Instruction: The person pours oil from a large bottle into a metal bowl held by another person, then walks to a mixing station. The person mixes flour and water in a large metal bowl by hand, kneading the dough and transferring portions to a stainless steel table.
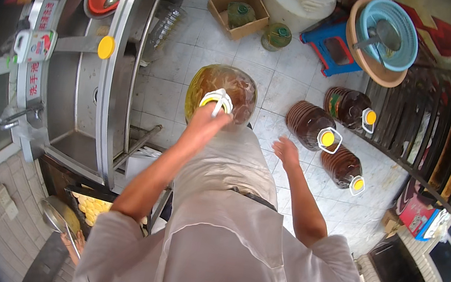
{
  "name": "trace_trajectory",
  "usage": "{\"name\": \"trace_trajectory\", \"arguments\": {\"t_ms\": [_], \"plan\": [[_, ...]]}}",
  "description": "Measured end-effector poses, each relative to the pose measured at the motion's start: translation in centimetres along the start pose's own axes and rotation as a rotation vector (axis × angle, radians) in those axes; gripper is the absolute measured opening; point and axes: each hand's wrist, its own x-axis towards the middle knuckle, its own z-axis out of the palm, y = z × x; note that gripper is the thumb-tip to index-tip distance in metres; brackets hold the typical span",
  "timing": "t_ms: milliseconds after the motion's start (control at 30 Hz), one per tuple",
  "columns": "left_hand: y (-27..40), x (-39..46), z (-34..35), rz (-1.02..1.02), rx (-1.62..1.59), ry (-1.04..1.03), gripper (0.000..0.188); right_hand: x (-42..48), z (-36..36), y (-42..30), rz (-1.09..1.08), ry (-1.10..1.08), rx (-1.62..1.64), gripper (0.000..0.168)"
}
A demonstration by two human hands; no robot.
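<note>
A large clear plastic jug (242, 84) of amber liquid, likely oil, stands on the tiled floor in front of me. My left hand (211, 116) is at its neck, gripping the white ring handle (220, 96); the fingers are partly hidden. Off to the right, my right hand (286, 152) hangs in the air with its fingers apart, holding nothing. Closest to it is a ribbed jug of dark liquid (308, 125) with a yellow cap and white handle. Two similar jugs, one behind (344, 106) and one in front (341, 165), stand beside that one.
A steel sink (85, 115) runs along my left, with a yellow cap (106, 48) at its edge. Farther off are a cardboard box (218, 2), a white barrel (298, 3) and a blue stool (331, 47) under basins. Another person's hand (76, 243) holds a bowl at lower left.
</note>
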Motion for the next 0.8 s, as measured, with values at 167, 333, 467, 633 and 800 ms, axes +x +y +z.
{"name": "trace_trajectory", "arguments": {"t_ms": [167,333,467,633,800], "plan": [[-5.3,11.9,4.1,0.083,0.263,-0.158,0.029,-7.6,-13.7,10.3,0.109,0.308,0.262,0.038],[-7.8,20.9,7.1,0.077,0.536,-0.195,0.035,-15.9,-18.8,21.7,0.266,0.444,0.525,0.018],[-7.5,25.2,8.0,0.064,0.657,-0.293,0.038,-18.9,-10.9,25.3,0.255,0.446,0.479,0.024],[-7.8,29.6,9.6,0.128,0.829,-0.381,0.037,-19.3,-1.8,23.5,-0.224,0.015,-0.67,0.03],[-8.0,32.5,9.0,0.217,0.98,-0.398,0.035,-18.6,0.9,21.2,0.048,0.26,-0.241,0.026]]}}
